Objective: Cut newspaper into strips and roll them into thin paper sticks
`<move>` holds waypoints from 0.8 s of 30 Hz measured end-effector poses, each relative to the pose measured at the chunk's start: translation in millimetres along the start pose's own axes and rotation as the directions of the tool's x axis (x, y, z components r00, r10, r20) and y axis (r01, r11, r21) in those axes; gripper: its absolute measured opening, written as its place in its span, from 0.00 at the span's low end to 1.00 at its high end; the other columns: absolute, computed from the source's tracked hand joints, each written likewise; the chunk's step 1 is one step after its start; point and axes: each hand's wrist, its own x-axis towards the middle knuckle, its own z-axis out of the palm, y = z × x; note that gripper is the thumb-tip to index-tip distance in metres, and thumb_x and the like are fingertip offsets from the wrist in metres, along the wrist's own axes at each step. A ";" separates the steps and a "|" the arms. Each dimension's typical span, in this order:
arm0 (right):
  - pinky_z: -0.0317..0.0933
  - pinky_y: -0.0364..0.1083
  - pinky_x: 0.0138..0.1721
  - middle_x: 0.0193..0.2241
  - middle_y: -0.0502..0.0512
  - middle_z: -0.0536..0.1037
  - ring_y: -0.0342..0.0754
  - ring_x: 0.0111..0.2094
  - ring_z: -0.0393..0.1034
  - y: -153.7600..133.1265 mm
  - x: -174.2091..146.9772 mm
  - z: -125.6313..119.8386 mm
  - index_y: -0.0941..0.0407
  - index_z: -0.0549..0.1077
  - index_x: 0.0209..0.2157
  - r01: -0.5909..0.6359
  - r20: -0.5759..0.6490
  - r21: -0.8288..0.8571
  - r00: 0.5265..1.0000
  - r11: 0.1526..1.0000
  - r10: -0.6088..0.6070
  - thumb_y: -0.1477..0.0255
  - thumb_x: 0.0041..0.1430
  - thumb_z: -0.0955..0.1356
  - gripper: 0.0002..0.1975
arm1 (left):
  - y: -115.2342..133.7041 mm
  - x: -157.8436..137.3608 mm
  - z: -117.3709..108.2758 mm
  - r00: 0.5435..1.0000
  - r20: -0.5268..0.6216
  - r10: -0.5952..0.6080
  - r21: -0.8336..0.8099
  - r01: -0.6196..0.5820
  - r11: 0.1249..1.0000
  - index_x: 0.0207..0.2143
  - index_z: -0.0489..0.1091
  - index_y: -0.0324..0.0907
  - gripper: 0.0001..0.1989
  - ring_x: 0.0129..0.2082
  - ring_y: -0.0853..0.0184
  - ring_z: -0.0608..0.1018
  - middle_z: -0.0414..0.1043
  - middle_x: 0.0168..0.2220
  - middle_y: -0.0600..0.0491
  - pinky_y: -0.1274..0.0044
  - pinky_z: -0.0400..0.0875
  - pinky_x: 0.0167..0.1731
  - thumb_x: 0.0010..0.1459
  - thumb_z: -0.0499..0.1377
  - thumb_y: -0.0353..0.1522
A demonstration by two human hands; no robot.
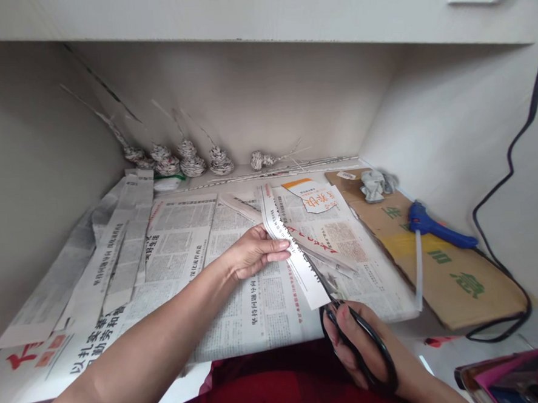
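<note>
My left hand (259, 251) pinches a long white paper strip (314, 288) between thumb and fingers, near its middle. Print runs along the strip, and its right edge looks dark and jagged. Wrapped around the black handles of a pair of scissors (382, 348) is my right hand (357, 336). The scissor blades lie along the strip's right edge, close to its near end; whether they are apart is hard to tell. Below the strip are newspaper sheets (178, 292) covering the table. A torn white and orange piece of paper (312, 196) lies just beyond.
Several woven paper gourd shapes (192, 160) stand along the back wall. Cut newspaper strips (112, 247) are piled at left. At right, a blue glue gun (441, 227) and a crumpled grey cloth (374, 186) rest on flat cardboard (439, 294). A black cord (495, 178) hangs along the right wall.
</note>
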 end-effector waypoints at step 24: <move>0.49 0.39 0.13 0.14 0.43 0.60 0.37 0.11 0.54 -5.1 13.5 5.6 0.54 0.59 0.24 0.198 0.025 -0.041 0.980 0.979 -0.197 0.39 0.54 0.57 0.30 | -8.4 -2.8 7.7 0.992 0.101 -0.072 0.082 0.064 0.995 0.39 0.75 0.36 0.20 0.30 0.69 0.80 0.79 0.35 0.47 0.82 0.76 0.30 0.41 0.72 0.27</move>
